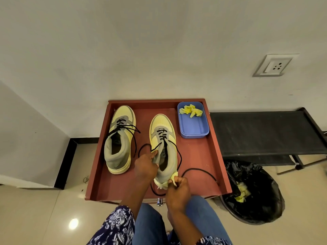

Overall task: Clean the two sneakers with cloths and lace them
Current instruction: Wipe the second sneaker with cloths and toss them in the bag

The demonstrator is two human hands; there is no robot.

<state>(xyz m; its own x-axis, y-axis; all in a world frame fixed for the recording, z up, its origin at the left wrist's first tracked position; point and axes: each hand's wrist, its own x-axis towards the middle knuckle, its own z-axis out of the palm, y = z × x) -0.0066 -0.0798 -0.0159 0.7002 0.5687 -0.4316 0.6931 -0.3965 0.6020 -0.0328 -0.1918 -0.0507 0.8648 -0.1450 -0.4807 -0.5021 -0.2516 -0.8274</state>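
Heel wiping is best done with the sneaker point(163, 147) steadied at its collar by the gripping left hand point(146, 167) while the cloth point(174, 177), pinched in the right hand point(178, 188), is pressed firmly.

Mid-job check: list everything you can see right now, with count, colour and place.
sneakers: 2, yellow and grey, black laces; left sneaker and right sneaker on the tray
tray: 1, reddish-brown, centre
tub: 1, blue, tray's far right corner
cloth in tub: 1, yellow
cloth in hand: 1, yellow, at right sneaker's heel
bin: 1, black liner, right of tray
rack: 1, black, right
socket: 1, white, wall
left hand: grips right sneaker
right hand: holds cloth
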